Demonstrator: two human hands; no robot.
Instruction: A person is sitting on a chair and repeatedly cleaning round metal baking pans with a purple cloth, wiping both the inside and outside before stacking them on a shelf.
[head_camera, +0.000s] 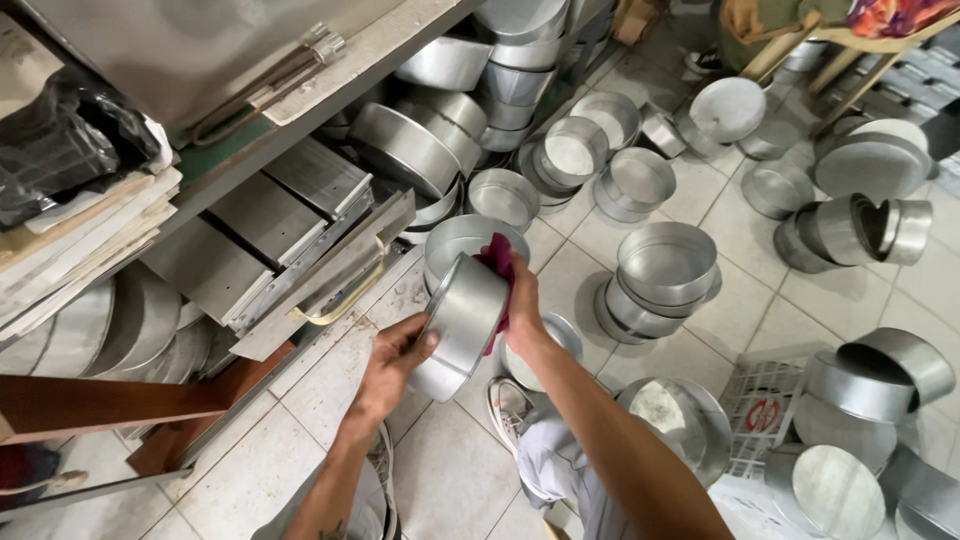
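Forearms, two, bare, entering from the bottom edge and meeting over a white tiled floor (450, 470).

Item 1: round metal pan (462, 325), shallow, straight-walled, held on edge above the floor with its open side turned toward the right hand. Left hand (395, 365) is closed around the near wall and base rim, thumb on the outer side. Right hand (520, 310) is curled over the far rim, gripping a red cloth (497, 262) pressed against the pan's inside; how tightly the fingers close is hidden behind the wall.

Handling, as judged: thin sheet metal, light, rigid, smooth and likely slippery when polished; rim edges may be sharp. Best taken by the wall and rolled rim, as the left hand does, rather than by the flat base.

Item 2: second pan (470, 240), upright on the floor just behind the held one, appears empty.

Item 3: stack of wide pans (665, 275), nested, top one empty, to the right.

Item 4: scattered round pans (640, 180) farther back, mostly single or nested in twos, all empty; some lie on their sides.

Item 5: metal shelving (300, 215) on the left, holding flat rectangular trays and, farther along, larger round pans (405, 145) leaning on edge.

Item 6: white plastic crate (765, 400), lower right, with pans resting on and around it.

Item 7: white shoe (508, 405), below the held pan.
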